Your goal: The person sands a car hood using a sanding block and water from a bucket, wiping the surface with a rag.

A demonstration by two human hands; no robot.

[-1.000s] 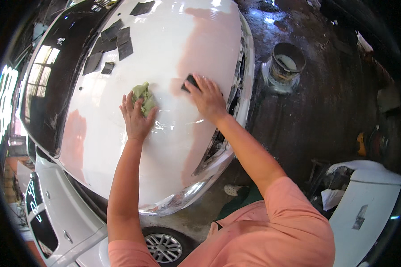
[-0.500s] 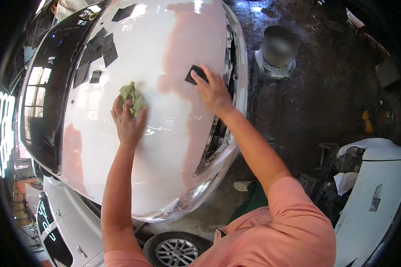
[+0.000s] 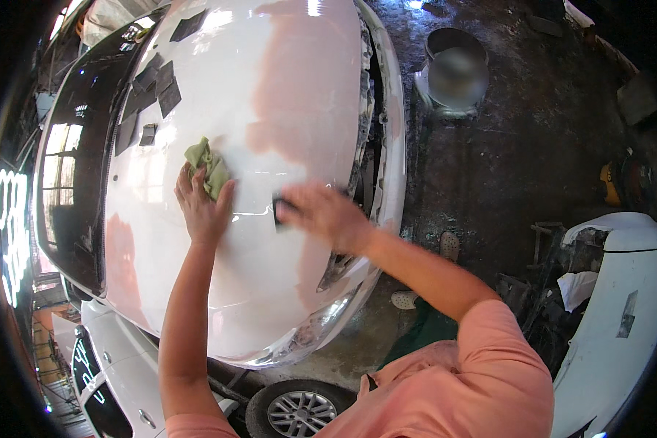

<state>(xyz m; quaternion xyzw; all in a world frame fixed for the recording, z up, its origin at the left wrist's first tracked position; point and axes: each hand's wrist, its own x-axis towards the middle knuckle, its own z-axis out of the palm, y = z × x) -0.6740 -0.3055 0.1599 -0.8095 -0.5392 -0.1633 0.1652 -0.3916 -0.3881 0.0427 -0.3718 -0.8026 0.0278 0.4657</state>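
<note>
A green cloth (image 3: 216, 177) is loosely clasped by the left hand (image 3: 203, 212), a black pad (image 3: 278, 209) by the blurred right hand (image 3: 325, 215), the hood (image 3: 263, 292), pink-patched toward its front edge, seemingly being only part-worked.

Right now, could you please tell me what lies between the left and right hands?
In the head view, a black pad lies at the right hand; from there to the left hand, only glossy white hood shows.
</note>
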